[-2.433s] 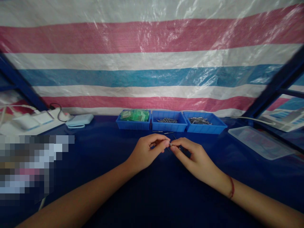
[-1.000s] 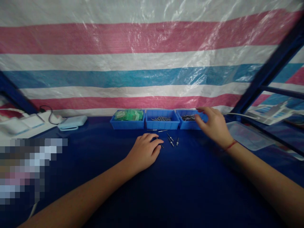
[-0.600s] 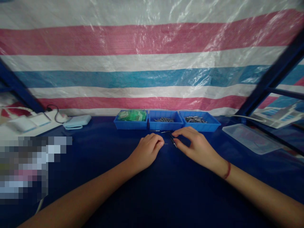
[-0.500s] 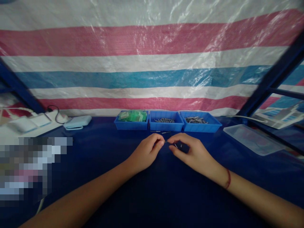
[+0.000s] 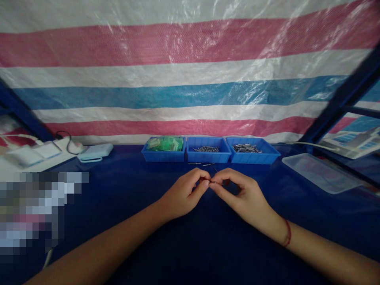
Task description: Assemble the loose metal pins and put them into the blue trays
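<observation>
My left hand [image 5: 190, 192] is closed in a pinch, with its fingertips against those of my right hand [image 5: 242, 190] above the dark blue table. Thumb and forefinger of my right hand are also pinched together. Whatever lies between the fingertips is too small and too covered to name. Just beyond the hands, thin metal pieces [image 5: 208, 164] lie on the table. Behind them stand a blue bin [image 5: 208, 157] with small metal parts [image 5: 206, 149] and another blue bin [image 5: 255, 158] with slim metal parts [image 5: 247, 148].
At the row's left end a blue bin [image 5: 164, 157] holds green plastic packets [image 5: 166, 144]. To the right lies a translucent plastic lid [image 5: 322, 174]. A light blue case [image 5: 95, 152] and a white power strip [image 5: 56, 152] are at the left. Striped sheeting [image 5: 190, 95] hangs behind.
My fingertips have come together, closing the small gap between the hands. The right thumb and forefinger, apart before, now pinch. The view has shifted slightly.
</observation>
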The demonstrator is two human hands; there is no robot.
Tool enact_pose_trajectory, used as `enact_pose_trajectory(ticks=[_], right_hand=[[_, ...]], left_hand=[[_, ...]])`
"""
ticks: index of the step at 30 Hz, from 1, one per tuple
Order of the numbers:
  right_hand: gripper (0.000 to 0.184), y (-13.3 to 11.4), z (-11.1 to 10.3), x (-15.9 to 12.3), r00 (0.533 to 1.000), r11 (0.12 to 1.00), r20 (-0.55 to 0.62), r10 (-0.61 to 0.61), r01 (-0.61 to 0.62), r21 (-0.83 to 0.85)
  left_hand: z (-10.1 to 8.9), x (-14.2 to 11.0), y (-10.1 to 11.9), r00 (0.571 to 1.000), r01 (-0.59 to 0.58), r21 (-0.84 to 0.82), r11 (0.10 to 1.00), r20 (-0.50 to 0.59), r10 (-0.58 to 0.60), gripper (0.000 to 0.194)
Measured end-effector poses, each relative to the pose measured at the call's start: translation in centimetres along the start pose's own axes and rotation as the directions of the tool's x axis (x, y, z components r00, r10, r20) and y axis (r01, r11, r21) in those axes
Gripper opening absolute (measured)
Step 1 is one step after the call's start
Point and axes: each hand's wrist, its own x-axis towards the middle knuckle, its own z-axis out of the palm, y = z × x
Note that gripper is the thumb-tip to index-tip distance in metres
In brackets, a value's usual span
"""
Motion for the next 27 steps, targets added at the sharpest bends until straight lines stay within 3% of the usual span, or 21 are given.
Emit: enact_pose_trajectory(ticks=[10, 18, 24, 27], right_hand=[[0.002, -0.5, -0.2, -0.2, 0.999, 1.0, -0.03, -0.017, 0.017, 0.001], [0.004, 0.0, -0.1, 0.0, 0.998, 0.998, -0.031, 0.049, -0.05, -0.041], [0.011, 0.1, 0.1, 0.2, 0.989, 0.996, 0.125, 0.081, -0.077, -0.039], [0.016, 0.9, -1.2, 1.0, 0.998, 0.989, 0.021, 0.055, -0.052, -0.139]], left_hand=[[-0.3, 0.0, 0.5, 0.998, -0.058, 0.023, 0.998, 0.034, 0.057, 0.013], [-0.1, 0.0, 0.2, 0.992, -0.043, 0.074, 0.996, -0.113, 0.052, 0.005], [-0.2, -0.1, 0.2, 0.989, -0.023, 0.062, 0.998, -0.145, 0.032, 0.009], [-0.1, 0.0, 0.2, 0.984, 0.021, 0.055, 0.998, -0.181, -0.011, 0.015]])
